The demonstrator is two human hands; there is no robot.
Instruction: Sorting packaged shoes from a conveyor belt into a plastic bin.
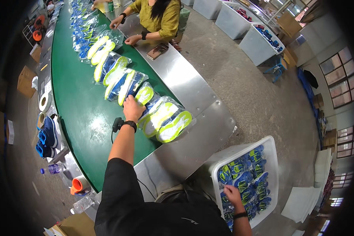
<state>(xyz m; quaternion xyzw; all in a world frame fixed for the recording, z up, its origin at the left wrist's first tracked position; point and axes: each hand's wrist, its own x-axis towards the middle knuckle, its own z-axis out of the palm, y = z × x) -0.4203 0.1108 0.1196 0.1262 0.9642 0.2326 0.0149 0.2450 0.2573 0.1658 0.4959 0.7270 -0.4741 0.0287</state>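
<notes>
My left hand [133, 109] reaches across the green belt, its fingers closed on a pair of bagged shoes [144, 95] with lime and white soles. Right next to it, at the belt's near end, lie more bagged shoes [167, 120], soles up. My right hand [233, 194] is over a white bin [272, 157] at lower right, its fingers curled together; what they hold, if anything, I cannot make out. Inside that bin several bagged blue and lime shoes [246, 179] are packed in rows.
The green conveyor belt [76, 94] carries a long line of bagged shoes. A metal ledge [188, 86] with a phone [157, 51] runs along its right. A person in a mustard top [157, 17] works there. Left are blue shoes [47, 133], a tape roll [45, 102] and bottles [55, 169].
</notes>
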